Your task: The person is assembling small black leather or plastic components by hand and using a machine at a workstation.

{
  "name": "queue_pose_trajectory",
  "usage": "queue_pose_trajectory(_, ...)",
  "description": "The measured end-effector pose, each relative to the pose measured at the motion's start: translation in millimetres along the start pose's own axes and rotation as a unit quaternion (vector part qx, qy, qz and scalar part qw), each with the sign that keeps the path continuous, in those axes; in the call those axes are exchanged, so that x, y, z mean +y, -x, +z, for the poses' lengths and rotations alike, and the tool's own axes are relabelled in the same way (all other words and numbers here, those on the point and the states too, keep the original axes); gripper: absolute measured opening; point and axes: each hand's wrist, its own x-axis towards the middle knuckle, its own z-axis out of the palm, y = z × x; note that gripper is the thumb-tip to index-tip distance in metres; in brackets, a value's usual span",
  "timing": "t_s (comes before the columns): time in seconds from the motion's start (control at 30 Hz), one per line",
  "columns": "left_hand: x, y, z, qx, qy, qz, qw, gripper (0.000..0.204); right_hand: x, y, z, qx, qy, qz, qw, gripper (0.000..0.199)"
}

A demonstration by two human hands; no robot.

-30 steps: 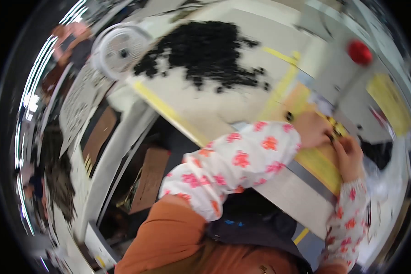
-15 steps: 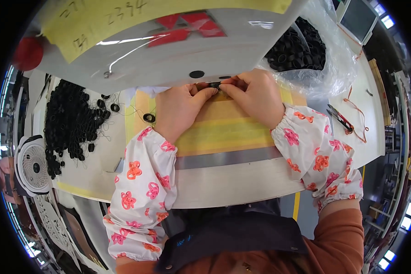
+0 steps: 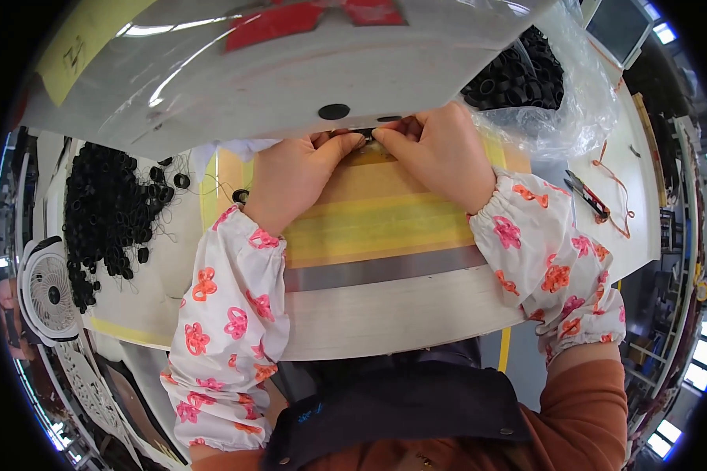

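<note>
Beneath the lower edge of a grey sewing machine head (image 3: 275,94), my left hand (image 3: 292,179) and my right hand (image 3: 441,158) meet at a small black band (image 3: 367,134). Thumb and fingers of each hand are pinched on it, one hand per side. The band is mostly covered by the fingertips and the machine, so its full shape is hidden. Beside my left wrist lies a loose black loop (image 3: 240,195) with thread on it. Under both hands runs a work surface covered with yellow and tan tape (image 3: 385,216).
On the left is a heap of black loops (image 3: 106,212) with trailing threads, and a white fan (image 3: 51,290) beyond the table edge. A clear plastic bag (image 3: 585,118) of black bands stands at the back right. Thread snips (image 3: 587,195) with an orange cord lie right.
The view has tilted and shifted a little, so the machine head looks larger. Both hands keep their pinch on the black band, my left wrist slightly further left.
</note>
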Motion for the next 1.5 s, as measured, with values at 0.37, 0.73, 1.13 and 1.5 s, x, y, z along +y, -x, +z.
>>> queue_pose_trajectory(0.37,-2.4,-3.4,-2.6,-0.014,-0.051,-0.009,0.999,0.034,6.5,3.8,4.6,0.037,0.036,-0.082,0.995,0.009)
queue_pose_trajectory(0.73,-6.5,-2.5,-1.1,0.03,-0.061,0.055,0.996,0.038,5.7,3.2,5.4,0.031,0.051,-0.084,0.995,0.009)
queue_pose_trajectory(1.13,-11.5,-5.8,2.5,0.043,-0.073,0.058,0.995,0.036,3.2,1.5,1.6,0.007,0.051,-0.058,0.997,0.009)
queue_pose_trajectory(1.5,-2.1,-1.2,-4.2,-0.004,-0.111,-0.025,0.993,0.033,1.8,-0.1,7.2,0.006,0.03,-0.012,0.999,0.007)
